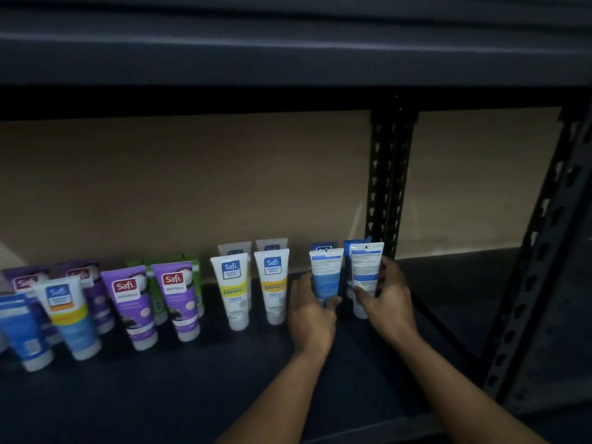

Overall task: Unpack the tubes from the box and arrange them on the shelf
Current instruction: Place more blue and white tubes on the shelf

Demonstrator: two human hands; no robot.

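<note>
On the dark shelf (pixel 192 395), at the right end of the row, each of my hands holds one upright tube. My left hand (pixel 309 310) grips the left blue-and-white tube (pixel 326 272) low down. My fingers (pixel 306 280) curl round its left edge and my thumb (pixel 331 302) presses across the bottom of its front, so the cap end is hidden behind my hand. My right hand (pixel 389 302) grips the right blue-and-white tube (pixel 365 270) around its lower half. My thumb (pixel 362 293) lies across the front from the left and my fingers (pixel 386 267) wrap round the right edge and behind it. Both tubes show their printed back labels to me, crimped ends up, and they stand just beside each other with a narrow gap between them. I cannot tell whether either cap is resting on the board. Just behind them two more blue tubes (pixel 323 246) stand against the tan back panel (pixel 192 187), and the black perforated post (pixel 389 174) rises just behind my right fingers. Just left of my left hand stand two white-and-yellow Vitamin C tubes (pixel 231 290), cap down, with two pale tubes behind them. Further left come purple tubes (pixel 129 302) with green tubes (pixel 153 283) behind. At the far left, more blue-and-white ones lean toward me.
</note>
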